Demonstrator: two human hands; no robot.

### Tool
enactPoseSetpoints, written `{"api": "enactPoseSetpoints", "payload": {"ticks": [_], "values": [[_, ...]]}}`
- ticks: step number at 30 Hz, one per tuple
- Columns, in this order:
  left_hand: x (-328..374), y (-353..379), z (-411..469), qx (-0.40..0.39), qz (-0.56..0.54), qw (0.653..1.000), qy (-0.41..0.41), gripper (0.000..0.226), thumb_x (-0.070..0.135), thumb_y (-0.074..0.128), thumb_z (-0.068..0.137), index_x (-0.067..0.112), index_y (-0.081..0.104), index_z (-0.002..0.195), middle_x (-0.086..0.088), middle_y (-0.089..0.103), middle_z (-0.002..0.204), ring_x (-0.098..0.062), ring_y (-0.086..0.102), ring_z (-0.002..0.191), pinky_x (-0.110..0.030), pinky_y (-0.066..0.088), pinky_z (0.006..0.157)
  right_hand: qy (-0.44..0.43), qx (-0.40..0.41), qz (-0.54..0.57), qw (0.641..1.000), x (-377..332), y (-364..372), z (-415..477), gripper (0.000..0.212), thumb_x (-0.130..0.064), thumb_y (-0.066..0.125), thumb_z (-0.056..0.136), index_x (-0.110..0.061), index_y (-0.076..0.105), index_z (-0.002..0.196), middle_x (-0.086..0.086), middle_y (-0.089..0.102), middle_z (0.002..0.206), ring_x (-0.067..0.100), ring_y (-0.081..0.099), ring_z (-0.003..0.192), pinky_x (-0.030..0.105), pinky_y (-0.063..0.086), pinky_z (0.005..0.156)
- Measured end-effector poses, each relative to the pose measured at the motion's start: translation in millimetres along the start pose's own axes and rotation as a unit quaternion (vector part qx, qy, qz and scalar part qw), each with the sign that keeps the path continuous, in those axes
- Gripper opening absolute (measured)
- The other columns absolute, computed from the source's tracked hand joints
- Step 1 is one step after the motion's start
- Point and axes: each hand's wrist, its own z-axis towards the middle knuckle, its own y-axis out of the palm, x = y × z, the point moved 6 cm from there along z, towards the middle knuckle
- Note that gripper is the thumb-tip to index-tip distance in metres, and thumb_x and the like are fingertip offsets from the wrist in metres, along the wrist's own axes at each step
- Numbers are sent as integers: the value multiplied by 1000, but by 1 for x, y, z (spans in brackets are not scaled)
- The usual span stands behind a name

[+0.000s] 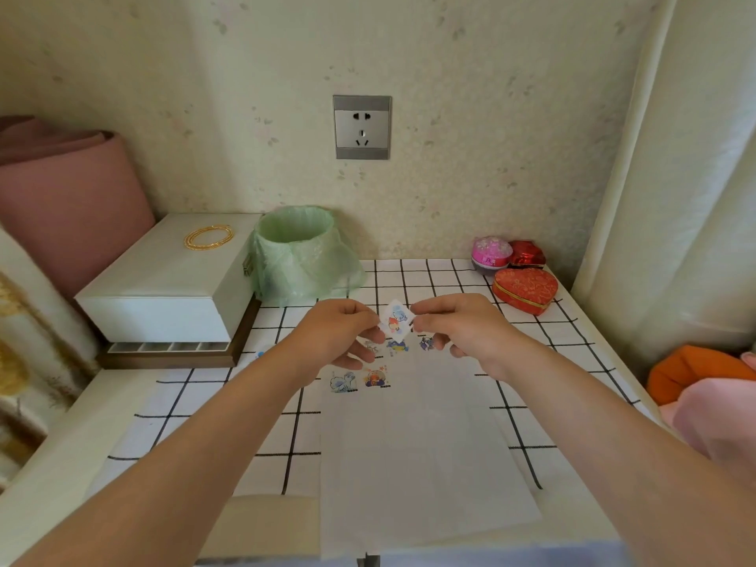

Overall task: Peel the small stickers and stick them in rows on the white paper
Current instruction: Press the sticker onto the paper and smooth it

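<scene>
From the head view, the left hand (343, 333) and right hand (454, 325) both pinch a small sticker piece (396, 320) just above the white paper (417, 444). It looks like the peeling step. Next, pull the sticker free and press it beside the stuck stickers (360, 378).

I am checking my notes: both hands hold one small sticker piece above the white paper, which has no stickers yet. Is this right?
Not quite: the head view shows stickers already stuck on the white paper. The left hand and right hand do hold the sticker piece above it.
</scene>
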Motion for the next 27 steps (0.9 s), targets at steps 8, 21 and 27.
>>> {"api": "enactPoseSetpoints", "payload": {"ticks": [8, 21, 27], "values": [[0, -3, -1, 22, -72, 997, 3, 15, 21, 60, 98, 13, 70, 104, 0, 77, 90, -18, 72, 71, -31, 61, 66, 21, -2, 37, 999, 2, 6, 3, 18, -21, 67, 91, -18, 71, 108, 0, 69, 89, 13, 55, 59, 24, 31, 48], [0, -3, -2, 32, -66, 997, 9, 13, 19, 61, 97, 11, 71, 101, -1, 78, 88, -17, 72, 71, -27, 59, 58, 17, 36, 27, 999, 1, 3, 4, 9, -23, 63, 95, -16, 68, 97, 1, 71, 94, 12, 56, 52, 24, 29, 47], [1, 6, -3, 7, -96, 995, 14, 16, 23, 58, 99, 15, 70, 107, 3, 77, 94, -24, 75, 86, -33, 63, 71, 45, 10, 67, 997, 7, 5, 5, 16, -28, 69, 94, -14, 74, 99, 0, 76, 91, 12, 54, 55, 23, 30, 47]]}}
